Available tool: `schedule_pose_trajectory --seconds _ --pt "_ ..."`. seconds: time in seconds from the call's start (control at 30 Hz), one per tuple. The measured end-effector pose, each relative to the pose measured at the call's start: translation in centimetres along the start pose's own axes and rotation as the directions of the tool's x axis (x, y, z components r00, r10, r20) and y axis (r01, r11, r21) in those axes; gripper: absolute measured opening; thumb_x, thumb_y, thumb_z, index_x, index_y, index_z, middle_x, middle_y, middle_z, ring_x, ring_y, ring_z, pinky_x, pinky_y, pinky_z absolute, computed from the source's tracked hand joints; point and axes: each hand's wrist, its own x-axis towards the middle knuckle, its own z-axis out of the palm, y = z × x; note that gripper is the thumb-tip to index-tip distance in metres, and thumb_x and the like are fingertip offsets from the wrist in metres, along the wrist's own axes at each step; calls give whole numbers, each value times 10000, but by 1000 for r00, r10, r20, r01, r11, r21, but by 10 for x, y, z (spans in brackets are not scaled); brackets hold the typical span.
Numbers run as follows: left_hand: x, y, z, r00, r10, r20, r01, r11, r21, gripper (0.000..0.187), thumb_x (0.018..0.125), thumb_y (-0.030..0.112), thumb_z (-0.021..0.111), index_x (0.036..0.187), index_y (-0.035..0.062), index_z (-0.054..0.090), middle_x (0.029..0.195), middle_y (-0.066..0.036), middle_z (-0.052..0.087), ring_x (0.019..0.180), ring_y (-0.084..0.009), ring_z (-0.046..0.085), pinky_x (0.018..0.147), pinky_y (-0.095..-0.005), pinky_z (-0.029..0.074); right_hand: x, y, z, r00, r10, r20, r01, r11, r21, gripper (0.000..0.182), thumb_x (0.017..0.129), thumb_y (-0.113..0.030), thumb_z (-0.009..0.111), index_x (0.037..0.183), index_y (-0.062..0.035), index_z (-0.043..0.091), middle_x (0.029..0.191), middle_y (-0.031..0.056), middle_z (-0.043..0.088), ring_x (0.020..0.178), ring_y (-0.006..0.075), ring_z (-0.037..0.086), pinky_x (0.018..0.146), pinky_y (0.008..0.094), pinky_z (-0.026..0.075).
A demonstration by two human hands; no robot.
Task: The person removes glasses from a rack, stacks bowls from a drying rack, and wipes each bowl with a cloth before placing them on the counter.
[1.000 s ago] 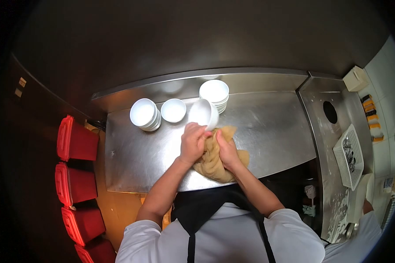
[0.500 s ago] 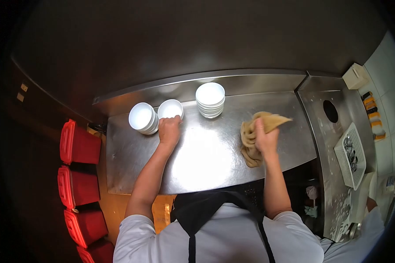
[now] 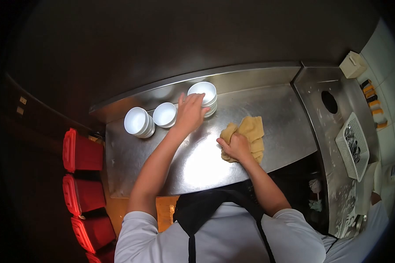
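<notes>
My left hand (image 3: pixel 191 115) reaches over the near side of the right-hand stack of white bowls (image 3: pixel 202 92). Its fingers are apart, with the fingertips right at the top bowl's rim. Left of this hand stands a middle stack of white bowls (image 3: pixel 165 114). Beside that, a further stack of white bowls (image 3: pixel 136 121) leans slightly. A tan cloth (image 3: pixel 253 129) lies bunched on the steel table (image 3: pixel 281 114), and my right hand (image 3: pixel 238 147) is closed on it, pressing it near the tabletop.
Red lidded bins (image 3: pixel 84 150) line the floor at the left. A steel sink counter (image 3: pixel 314 87) adjoins the table on the right, holding a white basket (image 3: pixel 359 168) of cutlery. Another person's sleeve (image 3: pixel 375 223) shows at lower right. A raised steel ledge (image 3: pixel 254 74) runs along the back.
My left hand has left the middle bowls and moved right to the right-hand stack, its fingers spreading. My right hand has brought the cloth left and lower, where it now spreads out flatter.
</notes>
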Motion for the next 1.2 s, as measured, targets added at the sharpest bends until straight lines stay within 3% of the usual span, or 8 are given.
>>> schedule_pose_trajectory --seconds 0.17,0.67,0.83,0.87,0.9,1.03,1.1,1.2 --pt "37 18 -2 872 -229 433 197 973 118 337 979 340 505 1127 85 667 955 -162 696 983 -366 632 1094 -612 259 -5 2 0 999 -20 -46 20 1000 9 645 849 -560 623 692 65 652 690 248 639 662 411 635 651 475 513" --pt "-58 56 -45 874 -485 8 274 480 -833 199 992 102 480 1123 -8 582 989 -46 674 935 -89 618 889 -245 471 -24 -6 -5 891 289 -350 97 633 768 281 854 -254 716 965 0 669 866 131 691 827 312 670 814 412 514" --pt "-133 90 -8 879 -354 321 330 -36 -943 331 953 12 523 1284 3 498 1149 -64 642 1004 -129 615 900 -279 474 -32 -78 -24 851 -446 -277 517 806 289 365 873 -255 664 1166 -40 620 1331 207 501 1244 358 457 1034 512 361" --pt "-140 86 -10 937 -277 214 340 576 -743 312 967 23 532 1275 -13 498 1150 -67 644 984 -122 623 861 -267 494 -27 -84 -22 840 -500 -212 535 828 169 443 884 -300 659 1203 -1 591 1308 197 530 1228 315 489 1046 465 376" --pt "-143 86 -9 914 -301 272 377 384 -843 291 972 20 523 1259 -18 501 1133 -74 649 988 -115 618 866 -258 485 -21 -88 -24 824 -548 -143 558 829 41 526 894 -346 655 1241 38 562 1286 187 560 1212 272 521 1059 418 391" --pt "-154 92 -22 880 -304 365 356 -87 -931 199 985 30 525 1176 -23 515 1103 -88 652 983 -114 616 882 -258 478 0 -85 -42 917 39 396 -362 499 788 398 975 -337 546 1200 -17 614 1060 72 668 992 171 628 868 331 501" --pt "-147 100 -26 899 -366 239 215 -105 -971 188 989 25 514 1172 -20 511 1073 -78 658 967 -93 607 868 -238 468 8 -80 -30 894 83 441 -446 49 894 388 999 -312 533 1198 13 609 969 28 683 900 121 642 808 276 512" --pt "-132 84 -10 846 -507 167 175 -33 -984 181 988 22 509 1164 -20 509 1034 -77 661 950 -95 610 839 -252 483 -23 -96 15 984 125 124 -160 347 924 415 1026 -314 474 1222 40 567 1163 107 611 1085 181 576 940 329 457"
